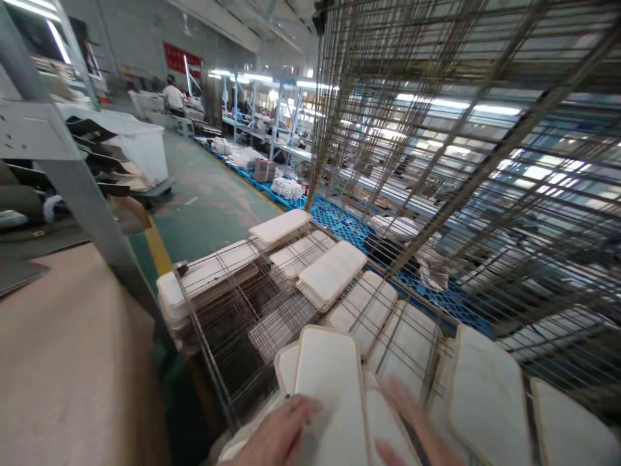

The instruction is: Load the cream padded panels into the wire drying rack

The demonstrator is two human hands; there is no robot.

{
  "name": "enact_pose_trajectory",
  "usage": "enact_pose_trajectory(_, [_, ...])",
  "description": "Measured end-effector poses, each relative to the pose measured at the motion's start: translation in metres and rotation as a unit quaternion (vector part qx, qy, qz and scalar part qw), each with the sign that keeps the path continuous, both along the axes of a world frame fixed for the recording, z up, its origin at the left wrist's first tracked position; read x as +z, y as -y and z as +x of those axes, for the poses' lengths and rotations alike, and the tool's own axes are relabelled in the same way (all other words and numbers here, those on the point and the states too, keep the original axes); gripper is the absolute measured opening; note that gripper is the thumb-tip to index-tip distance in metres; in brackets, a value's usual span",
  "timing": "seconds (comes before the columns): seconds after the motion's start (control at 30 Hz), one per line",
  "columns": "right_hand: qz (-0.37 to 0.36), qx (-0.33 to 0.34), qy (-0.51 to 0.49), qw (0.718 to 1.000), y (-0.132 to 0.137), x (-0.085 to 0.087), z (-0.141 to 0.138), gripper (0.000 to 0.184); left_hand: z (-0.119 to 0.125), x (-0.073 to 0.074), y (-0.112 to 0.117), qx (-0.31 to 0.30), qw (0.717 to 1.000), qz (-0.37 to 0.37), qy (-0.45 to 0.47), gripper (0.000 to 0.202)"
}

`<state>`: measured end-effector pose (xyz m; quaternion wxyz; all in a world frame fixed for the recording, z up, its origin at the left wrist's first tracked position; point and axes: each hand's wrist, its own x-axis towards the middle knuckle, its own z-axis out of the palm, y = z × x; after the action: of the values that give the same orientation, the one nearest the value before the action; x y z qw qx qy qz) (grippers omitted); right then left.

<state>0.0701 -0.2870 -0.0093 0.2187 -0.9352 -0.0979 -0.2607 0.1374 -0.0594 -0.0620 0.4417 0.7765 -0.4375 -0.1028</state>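
A white rounded rectangular panel (pixel 332 382) with a tan edge lies in front of me, on top of other similar panels. My left hand (pixel 281 430) grips its left edge, with the fingers bent over the rim. Off its right side is my right hand (pixel 417 421), smeared by motion, its thumb and fingers apart and nothing seen between them. Beneath and beside it, more white panels (pixel 288 369) overlap at uneven angles. Further panels (pixel 332 272) are spread over a wire mesh rack (pixel 242 291), some singly and some in small piles.
Hinged wire racks (pixel 436 129) rise up at the right. A grey metal post (pixel 92 200) and a tan sheet (pixel 72 362) stand close on the left. Beyond are a green floor (pixel 194 181), blue pallets (pixel 334 217), a white bin (pixel 130 142) and a distant person (pixel 173 97).
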Motion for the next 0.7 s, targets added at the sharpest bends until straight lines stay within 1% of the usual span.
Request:
enact_pose_trajectory(0.03, [-0.015,-0.009,-0.001,1.000,0.003,0.004,0.046,0.064,0.008,-0.002,-0.001,0.037,0.998,-0.058,-0.001,0.045])
enact_pose_trajectory(0.07, [-0.046,-0.040,0.018,0.998,0.002,0.005,0.095,0.062,0.017,-0.004,-0.003,0.077,0.991,-0.110,-0.003,0.043])
enact_pose_trajectory(0.1, [-0.086,-0.064,0.009,0.994,-0.002,0.003,0.143,0.063,0.027,-0.005,-0.007,0.117,0.982,-0.148,-0.009,0.040])
enact_pose_trajectory(0.13, [-0.131,-0.088,-0.032,0.987,-0.009,-0.001,0.187,0.068,0.038,-0.007,-0.011,0.155,0.973,-0.170,-0.023,0.037])
enact_pose_trajectory(0.17, [-0.162,-0.106,-0.076,0.978,-0.015,-0.008,0.227,0.075,0.048,-0.009,-0.017,0.184,0.966,-0.174,-0.045,0.035])
enact_pose_trajectory(0.2, [-0.176,-0.107,-0.104,0.973,-0.021,-0.016,0.260,0.077,0.058,-0.012,-0.023,0.206,0.962,-0.168,-0.068,0.033])
enact_pose_trajectory(0.23, [-0.186,-0.106,-0.131,0.968,-0.025,-0.024,0.284,0.075,0.066,-0.014,-0.030,0.223,0.958,-0.157,-0.087,0.032])
enact_pose_trajectory(0.27, [-0.188,-0.101,-0.145,0.966,-0.026,-0.029,0.300,0.069,0.074,-0.017,-0.037,0.236,0.955,-0.147,-0.100,0.031])
enact_pose_trajectory(0.3, [-0.187,-0.097,-0.149,0.966,-0.023,-0.032,0.308,0.061,0.080,-0.019,-0.044,0.245,0.953,-0.141,-0.109,0.031])
enact_pose_trajectory(0.33, [-0.186,-0.095,-0.148,0.967,-0.017,-0.030,0.308,0.054,0.085,-0.021,-0.051,0.254,0.950,-0.141,-0.115,0.031])
enact_pose_trajectory(0.37, [-0.184,-0.095,-0.141,0.968,-0.008,-0.024,0.300,0.052,0.089,-0.022,-0.057,0.265,0.945,-0.147,-0.121,0.031])
enact_pose_trajectory(0.4, [-0.180,-0.096,-0.131,0.970,0.002,-0.014,0.286,0.052,0.091,-0.022,-0.062,0.278,0.939,-0.156,-0.131,0.031])
enact_pose_trajectory(0.43, [-0.178,-0.099,-0.122,0.971,0.012,-0.001,0.265,0.054,0.093,-0.022,-0.067,0.288,0.933,-0.164,-0.143,0.031])
enact_pose_trajectory(0.47, [-0.166,-0.100,-0.103,0.976,0.023,0.014,0.239,0.053,0.093,-0.020,-0.071,0.297,0.926,-0.175,-0.154,0.032])
enact_pose_trajectory(0.53, [-0.119,-0.102,-0.058,0.986,0.043,0.039,0.171,0.049,0.089,-0.010,-0.076,0.315,0.915,-0.193,-0.163,0.032])
enact_pose_trajectory(0.57, [-0.040,-0.092,0.000,0.995,0.051,0.045,0.132,0.040,0.084,-0.002,-0.077,0.327,0.910,-0.204,-0.153,0.031])
enact_pose_trajectory(0.6, [0.033,-0.093,0.016,0.995,0.059,0.046,0.092,0.035,0.078,0.009,-0.076,0.341,0.906,-0.214,-0.129,0.029])
enact_pose_trajectory(0.63, [0.102,-0.093,0.013,0.990,0.065,0.041,0.052,0.031,0.070,0.021,-0.074,0.354,0.904,-0.223,-0.092,0.028])
enact_pose_trajectory(0.67, [0.166,-0.102,0.037,0.980,0.071,0.029,0.015,0.028,0.060,0.033,-0.071,0.360,0.904,-0.227,-0.041,0.028])
enact_pose_trajectory(0.7, [0.183,-0.099,0.045,0.977,0.076,0.013,-0.018,0.029,0.048,0.043,-0.065,0.350,0.910,-0.221,0.015,0.031])
